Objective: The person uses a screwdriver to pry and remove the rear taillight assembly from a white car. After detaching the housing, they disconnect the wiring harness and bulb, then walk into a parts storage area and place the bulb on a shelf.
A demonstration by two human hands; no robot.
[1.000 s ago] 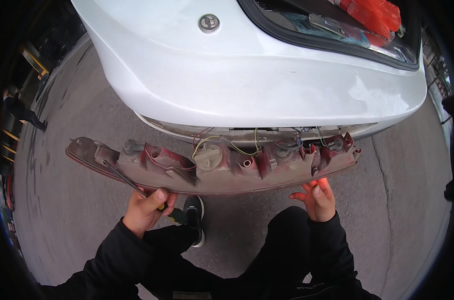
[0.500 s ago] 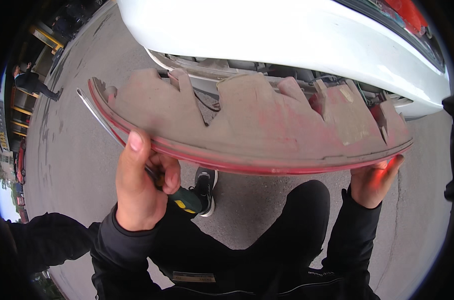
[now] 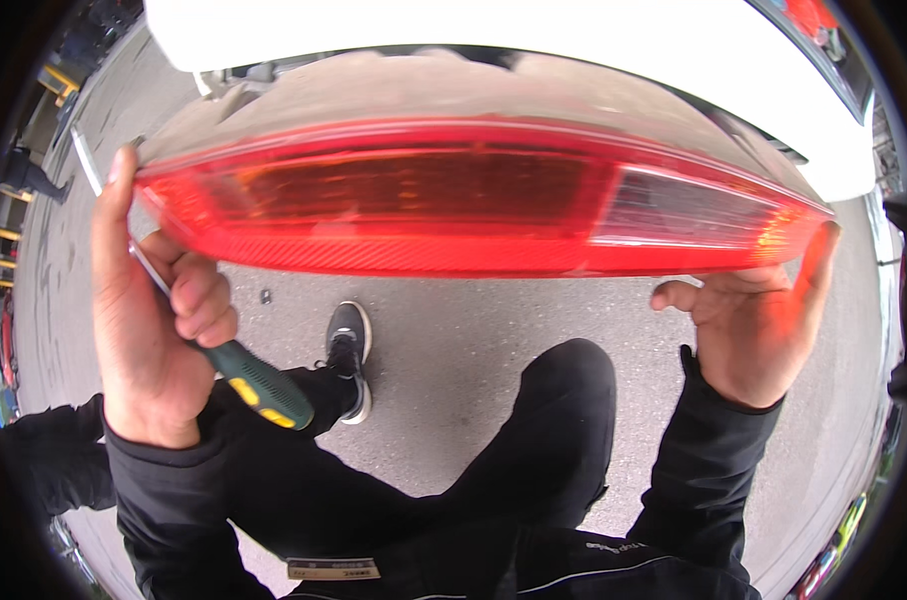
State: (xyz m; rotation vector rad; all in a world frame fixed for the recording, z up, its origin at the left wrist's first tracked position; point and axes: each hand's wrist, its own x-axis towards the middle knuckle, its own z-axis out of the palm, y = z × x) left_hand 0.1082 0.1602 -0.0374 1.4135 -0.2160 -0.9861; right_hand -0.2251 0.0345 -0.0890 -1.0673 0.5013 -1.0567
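Observation:
A long car tail light (image 3: 404,195), with red, amber and clear sections, spans the space before me, lens side toward me. My left hand (image 3: 159,340) is closed on its left end, thumb up along the edge. The same hand also keeps a screwdriver (image 3: 259,385), its green and yellow handle below the fingers and its metal shaft running up past the lamp's left end. At the other end, my right hand (image 3: 754,325) grips the lamp from below, thumb on the outer side and fingers partly curled. Dusty grey housing shows behind the lens.
Beyond the lamp stands a white car (image 3: 494,25), partly hidden by it. Grey pavement (image 3: 454,390) lies below, with my shoe (image 3: 349,350) and bent knee (image 3: 574,400) close under the lamp. A blurred person (image 3: 29,175) is at the far left.
The lamp has turned so its red lens faces me instead of its dusty housing. It now sits higher and nearer, and my hands have spread farther apart with it.

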